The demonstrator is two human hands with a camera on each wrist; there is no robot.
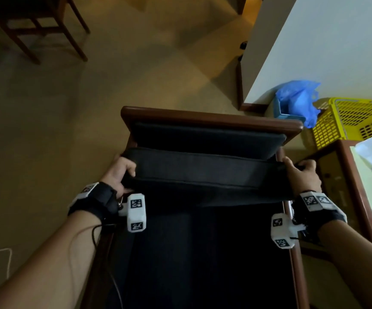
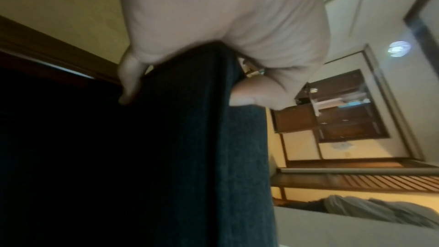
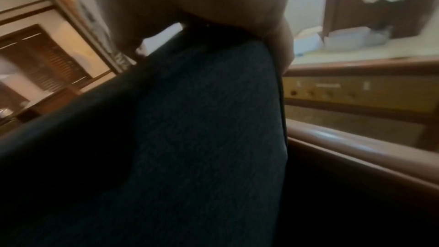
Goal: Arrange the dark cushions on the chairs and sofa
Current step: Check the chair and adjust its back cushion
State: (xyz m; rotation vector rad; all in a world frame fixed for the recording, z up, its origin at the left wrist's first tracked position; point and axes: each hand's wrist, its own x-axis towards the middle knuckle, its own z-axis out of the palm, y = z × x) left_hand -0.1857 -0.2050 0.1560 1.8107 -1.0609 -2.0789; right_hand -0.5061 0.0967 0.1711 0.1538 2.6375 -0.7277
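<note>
A dark cushion (image 1: 203, 168) is held on edge over the seat of a wooden armchair (image 1: 211, 119). My left hand (image 1: 120, 170) grips its left end, thumb on the near face and fingers round the far side. My right hand (image 1: 301, 172) grips the right end the same way. Behind it a second dark cushion (image 1: 205, 139) leans against the chair's backrest. In the left wrist view the cushion (image 2: 190, 138) runs down from my left hand (image 2: 180, 74), and in the right wrist view the cushion (image 3: 190, 129) fills the middle under my right hand (image 3: 261, 31).
A yellow plastic basket (image 1: 354, 121) and a blue plastic bag (image 1: 298, 101) sit to the right of the chair by a white wall. A wooden side table (image 1: 354, 197) with papers stands at the right. Another wooden chair (image 1: 33, 25) is at top left across tan floor.
</note>
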